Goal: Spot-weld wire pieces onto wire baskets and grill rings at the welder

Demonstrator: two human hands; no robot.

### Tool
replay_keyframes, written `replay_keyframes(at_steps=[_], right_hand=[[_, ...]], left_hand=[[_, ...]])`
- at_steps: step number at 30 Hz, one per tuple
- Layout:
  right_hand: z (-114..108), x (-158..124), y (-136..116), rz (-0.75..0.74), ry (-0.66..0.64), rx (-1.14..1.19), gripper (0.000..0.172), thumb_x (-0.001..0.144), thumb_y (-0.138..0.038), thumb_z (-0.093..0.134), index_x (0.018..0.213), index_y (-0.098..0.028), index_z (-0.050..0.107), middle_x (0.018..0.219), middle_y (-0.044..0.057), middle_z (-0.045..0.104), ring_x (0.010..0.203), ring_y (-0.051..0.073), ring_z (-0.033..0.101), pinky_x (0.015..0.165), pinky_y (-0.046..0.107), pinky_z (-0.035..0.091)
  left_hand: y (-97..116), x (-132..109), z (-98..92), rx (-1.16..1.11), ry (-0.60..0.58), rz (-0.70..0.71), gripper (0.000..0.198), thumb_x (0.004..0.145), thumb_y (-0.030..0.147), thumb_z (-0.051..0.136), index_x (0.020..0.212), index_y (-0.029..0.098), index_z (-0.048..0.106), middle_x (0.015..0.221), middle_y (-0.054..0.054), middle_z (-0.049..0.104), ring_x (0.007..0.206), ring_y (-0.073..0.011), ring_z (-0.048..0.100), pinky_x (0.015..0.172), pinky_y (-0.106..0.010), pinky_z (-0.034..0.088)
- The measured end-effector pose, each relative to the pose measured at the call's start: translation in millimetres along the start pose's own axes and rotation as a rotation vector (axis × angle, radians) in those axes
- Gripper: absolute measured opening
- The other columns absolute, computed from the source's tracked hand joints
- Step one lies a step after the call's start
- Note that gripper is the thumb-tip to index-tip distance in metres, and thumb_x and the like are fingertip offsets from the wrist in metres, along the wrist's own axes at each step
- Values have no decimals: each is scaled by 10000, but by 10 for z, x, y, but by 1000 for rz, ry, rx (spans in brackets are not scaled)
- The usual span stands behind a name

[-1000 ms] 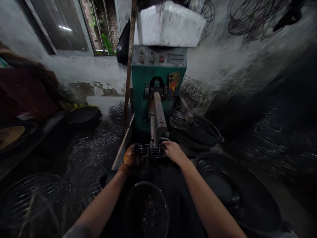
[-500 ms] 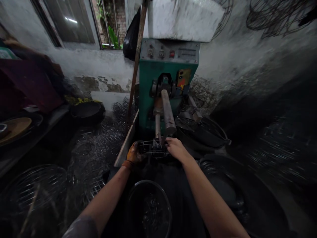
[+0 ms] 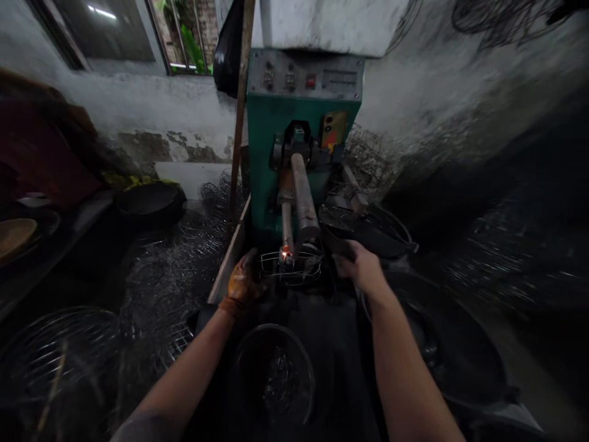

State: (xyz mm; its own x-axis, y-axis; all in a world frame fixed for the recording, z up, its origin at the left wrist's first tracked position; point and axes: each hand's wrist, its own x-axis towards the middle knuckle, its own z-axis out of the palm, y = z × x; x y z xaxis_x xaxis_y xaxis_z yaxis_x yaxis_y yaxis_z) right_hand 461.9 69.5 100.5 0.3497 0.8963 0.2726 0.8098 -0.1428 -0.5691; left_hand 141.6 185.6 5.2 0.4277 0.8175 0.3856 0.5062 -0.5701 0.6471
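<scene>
An oval wire frame [image 3: 301,273] sits under the welding machine's [image 3: 304,116] two metal arms, and an orange glow with a spark shows at the lower arm's tip [image 3: 286,252]. At the frame's left end is my left hand [image 3: 242,282] in an orange, blackened glove, its thumb and fingers apart around that end; contact is hard to make out. My bare right hand [image 3: 363,269] is off to the right of the frame, fingers curled by a dark piece [image 3: 338,244] too dim to name. Below them stands a dark bowl [image 3: 276,374] with small shiny wire pieces.
Heaps of bent wire [image 3: 170,264] and a round wire grid [image 3: 69,344] lie on the left. A wooden board [image 3: 227,264] edges the machine's left side. Large dark pans [image 3: 464,344] stand on the right, and a rusty pole [image 3: 240,123] leans beside the machine.
My right hand has left the wire frame and moved right. My left hand's fingers have spread a little. The glow at the lower arm's tip has appeared, and the view has shifted slightly.
</scene>
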Motion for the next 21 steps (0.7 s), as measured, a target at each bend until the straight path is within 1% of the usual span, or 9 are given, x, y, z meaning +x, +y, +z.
replay_keyframes(at_steps=[2,3,5,6,9,12,15,18,21], right_hand=[[-128,-113,133,72,28,-108,316,885,-222,654,1177,-152,753,1028,128,806,972,313,767,876,375,600],[-133,-153,142,80,0,-154,268,884,-212,655,1123,-154,762,1016,132,806,979,318,766,877,367,592],[-34,-185,50,60,-100,-214,219,894,-182,662,1087,-166,763,1025,131,808,1008,315,766,879,339,573],[48,-176,-34,42,-154,-232,231,914,-172,658,1122,-178,758,1039,124,810,1020,305,765,871,321,564],[265,-96,-312,47,-266,-288,256,994,-189,635,1231,-205,731,1025,119,811,985,290,767,813,304,539],[308,-27,-475,59,-300,-306,189,1040,-242,634,1197,-214,735,985,123,806,945,295,764,766,308,512],[254,6,-493,38,-328,-318,137,1038,-244,647,1132,-215,742,970,114,803,968,295,759,767,301,491],[218,62,-402,10,-321,-274,111,1023,-252,668,1088,-204,743,980,109,803,970,286,749,779,293,488],[179,127,-208,16,-244,-117,95,970,-261,727,1021,-181,736,931,88,794,893,258,738,756,276,494]], left_hand=[[138,-9,-78,59,45,123,893,852,447,819,1590,148,414,1536,-196,564,1445,-355,542,1220,-502,468],[219,4,-99,84,49,179,868,867,450,804,1589,156,422,1540,-192,561,1464,-352,522,1235,-496,448],[378,67,-98,138,24,240,825,874,445,790,1576,176,451,1543,-183,563,1488,-350,493,1254,-486,417],[447,110,-79,167,0,246,819,865,435,793,1571,185,464,1542,-180,568,1492,-354,487,1255,-487,410],[574,246,-5,266,-69,197,829,825,381,807,1566,190,488,1533,-182,583,1470,-382,504,1225,-508,425],[590,338,30,318,-110,162,765,831,369,788,1525,171,535,1473,-189,630,1383,-389,577,1157,-497,477],[568,373,31,319,-142,152,664,857,415,763,1453,181,590,1369,-173,693,1267,-378,648,1078,-482,525],[548,389,23,331,-152,147,628,851,424,755,1409,168,620,1318,-172,713,1213,-383,666,1042,-490,541],[530,416,5,346,-188,150,655,836,468,759,1395,151,634,1300,-185,719,1187,-391,673,1014,-492,553]])
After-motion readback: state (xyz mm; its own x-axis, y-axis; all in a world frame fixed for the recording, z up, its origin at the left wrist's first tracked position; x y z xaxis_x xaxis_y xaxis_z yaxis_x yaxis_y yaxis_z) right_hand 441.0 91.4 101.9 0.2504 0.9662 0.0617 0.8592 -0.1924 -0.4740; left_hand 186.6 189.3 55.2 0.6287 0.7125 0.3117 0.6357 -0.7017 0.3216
